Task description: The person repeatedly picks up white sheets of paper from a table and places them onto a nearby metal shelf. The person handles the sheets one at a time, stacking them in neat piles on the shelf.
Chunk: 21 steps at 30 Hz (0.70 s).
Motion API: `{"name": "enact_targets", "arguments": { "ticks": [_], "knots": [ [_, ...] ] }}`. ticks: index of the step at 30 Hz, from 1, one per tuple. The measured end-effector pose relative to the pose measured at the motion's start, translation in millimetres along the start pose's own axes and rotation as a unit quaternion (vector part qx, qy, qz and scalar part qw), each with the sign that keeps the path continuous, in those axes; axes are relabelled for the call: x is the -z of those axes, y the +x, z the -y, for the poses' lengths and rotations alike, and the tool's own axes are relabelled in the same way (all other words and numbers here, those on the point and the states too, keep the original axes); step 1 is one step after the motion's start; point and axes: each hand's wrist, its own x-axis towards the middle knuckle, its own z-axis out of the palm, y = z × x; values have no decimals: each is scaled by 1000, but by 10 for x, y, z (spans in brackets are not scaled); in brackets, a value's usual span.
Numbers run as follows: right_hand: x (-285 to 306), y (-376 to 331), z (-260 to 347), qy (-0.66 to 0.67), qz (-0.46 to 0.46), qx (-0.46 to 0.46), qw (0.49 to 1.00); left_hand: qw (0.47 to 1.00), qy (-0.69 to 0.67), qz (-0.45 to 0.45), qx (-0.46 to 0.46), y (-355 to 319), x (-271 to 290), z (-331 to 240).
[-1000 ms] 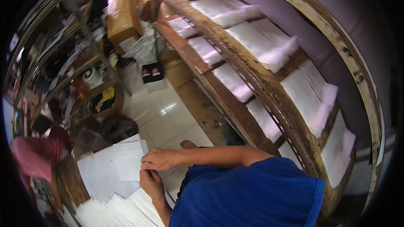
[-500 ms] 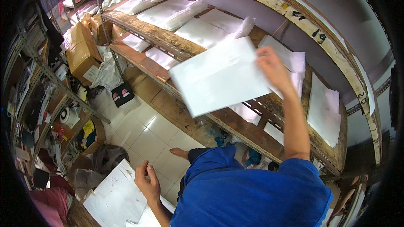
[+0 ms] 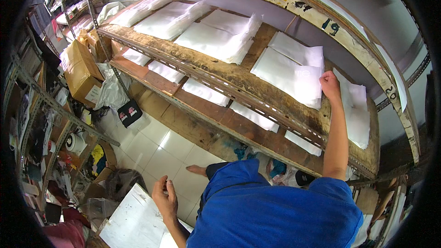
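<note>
My right hand (image 3: pixel 330 86) reaches over the upper shelf, its fingers closed at the right edge of a white sheet (image 3: pixel 287 77). That sheet lies on a stack, partly covering other white sheets (image 3: pixel 296 48) behind it. The fingertips are partly hidden, but they appear to pinch the sheet's edge. My left hand (image 3: pixel 165 198) hangs low at the left with fingers loosely apart, holding nothing. Just beside and below it is a smudged white board or sheet (image 3: pixel 131 220).
More white stacks lie along the upper wooden shelf (image 3: pixel 202 59) and on the lower shelf (image 3: pixel 156 80). A perforated metal edge (image 3: pixel 239 92) runs along the front. Cardboard box (image 3: pixel 80 71), black item (image 3: pixel 130 113) and cluttered rack (image 3: pixel 46 105) stand left, beside the tiled floor (image 3: pixel 161 156).
The white sheet my right hand carried in the air now lies on a shelf stack. That hand has moved right and down. My left hand has barely shifted.
</note>
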Motion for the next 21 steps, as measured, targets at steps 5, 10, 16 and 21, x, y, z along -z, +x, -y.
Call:
{"name": "enact_targets", "arguments": {
  "ticks": [5,10,16,21],
  "knots": [
    [17,-34,64,-17,4,-18,1000,1000,-4,-1,17,-59,-32,-28],
    [30,5,51,-53,5,-13,998,999,0,14,39,-102,-27,-41],
    [257,-89,585,-50,-53,42,996,999,2,13,41,-135,3,23],
    [124,-384,1682,132,-6,129,983,999,13,3,36,-150,56,-12]
  ]
}}
